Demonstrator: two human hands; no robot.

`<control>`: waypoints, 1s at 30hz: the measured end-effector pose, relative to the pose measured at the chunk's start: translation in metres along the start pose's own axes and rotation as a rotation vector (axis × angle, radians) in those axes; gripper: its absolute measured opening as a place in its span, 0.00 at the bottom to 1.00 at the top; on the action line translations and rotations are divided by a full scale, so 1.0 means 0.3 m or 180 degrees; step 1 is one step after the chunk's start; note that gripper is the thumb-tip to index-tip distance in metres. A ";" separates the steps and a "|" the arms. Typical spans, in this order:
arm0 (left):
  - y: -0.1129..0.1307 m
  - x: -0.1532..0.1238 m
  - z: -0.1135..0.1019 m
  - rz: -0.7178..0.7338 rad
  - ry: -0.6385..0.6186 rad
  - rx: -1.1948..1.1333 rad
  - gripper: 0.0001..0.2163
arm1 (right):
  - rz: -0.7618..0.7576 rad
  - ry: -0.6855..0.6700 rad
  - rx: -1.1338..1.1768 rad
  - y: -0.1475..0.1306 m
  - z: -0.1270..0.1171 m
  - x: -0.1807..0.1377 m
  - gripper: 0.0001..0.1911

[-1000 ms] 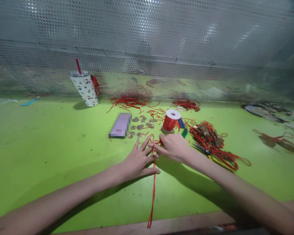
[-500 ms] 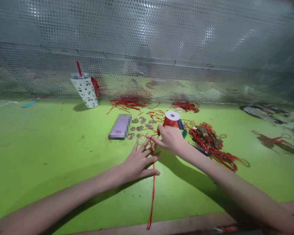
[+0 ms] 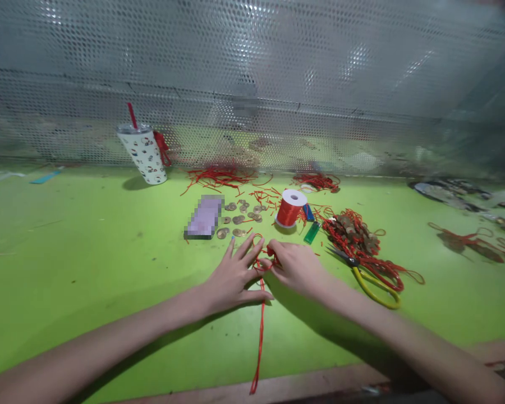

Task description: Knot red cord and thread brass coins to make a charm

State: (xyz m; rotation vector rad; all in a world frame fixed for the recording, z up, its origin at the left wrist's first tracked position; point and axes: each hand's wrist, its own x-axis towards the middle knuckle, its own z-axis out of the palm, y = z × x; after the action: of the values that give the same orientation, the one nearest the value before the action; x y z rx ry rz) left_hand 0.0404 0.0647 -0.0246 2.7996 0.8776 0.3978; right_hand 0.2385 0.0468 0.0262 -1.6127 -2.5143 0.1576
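My left hand (image 3: 235,276) lies on the green table with its fingers spread, over a red cord (image 3: 261,331). The cord runs down from under the fingers to a looped end near the table's front edge. To the right, my right hand (image 3: 297,265) is pinched on part of the red cord, with small loops between the two hands. The fingertips partly hide how the cord is crossed. Beyond the hands stands a spool of red cord (image 3: 290,212), and several coins (image 3: 238,219) lie in rows to its left.
Scissors with yellow handles (image 3: 372,287) and a heap of coins on red cords (image 3: 356,235) lie at the right. A green lighter (image 3: 312,233) is near the spool. A phone-like slab (image 3: 205,217) and a white tumbler (image 3: 145,154) stand left. Cord scraps (image 3: 223,177) lie behind.
My right hand has moved back from in front of the spool toward me, pinching the cord right of my left hand. The spool, green lighter and yellow scissor handles now show. My left hand stays put.
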 end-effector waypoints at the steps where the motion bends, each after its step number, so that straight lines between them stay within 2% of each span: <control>1: 0.000 -0.001 -0.002 0.0024 0.0035 -0.0008 0.29 | -0.0002 0.0029 0.0048 0.001 0.007 -0.008 0.06; 6: 0.013 -0.048 -0.038 0.0154 0.0296 -0.0238 0.18 | -0.0107 0.0171 0.0316 0.014 0.024 -0.058 0.09; 9: 0.023 -0.101 -0.072 0.0068 0.0539 -0.0635 0.12 | -0.0408 0.0127 0.0740 0.011 0.025 -0.119 0.14; 11: 0.023 -0.130 -0.092 -0.0186 0.0683 -0.0922 0.10 | -0.0685 0.0006 0.1054 0.003 0.021 -0.170 0.18; 13: 0.020 -0.144 -0.105 -0.0544 0.0746 -0.1101 0.10 | -0.0808 -0.0006 0.1037 -0.008 0.014 -0.216 0.21; 16: 0.016 -0.130 -0.108 -0.0927 0.0733 -0.1202 0.10 | -0.1004 0.0063 0.0882 -0.014 -0.008 -0.252 0.19; 19: 0.025 -0.091 -0.098 -0.0980 0.0670 -0.1168 0.10 | -0.0974 0.0304 0.1069 -0.003 -0.036 -0.234 0.12; 22: 0.039 -0.055 -0.086 -0.0929 0.0580 -0.0945 0.07 | -0.0572 0.0649 0.1264 0.018 -0.046 -0.180 0.13; 26: 0.035 -0.023 -0.073 -0.1029 0.0466 -0.0592 0.05 | -0.0027 0.0419 0.1224 0.031 -0.006 -0.100 0.10; 30: 0.013 0.005 -0.059 -0.1152 0.0439 -0.0460 0.04 | -0.0134 0.0271 0.1170 0.026 0.067 -0.034 0.03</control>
State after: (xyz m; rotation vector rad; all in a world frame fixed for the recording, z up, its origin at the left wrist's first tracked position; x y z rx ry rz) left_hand 0.0383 0.0641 -0.0066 2.4373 1.2993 0.5727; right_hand 0.2461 0.0408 0.0044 -1.3882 -2.2862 0.5021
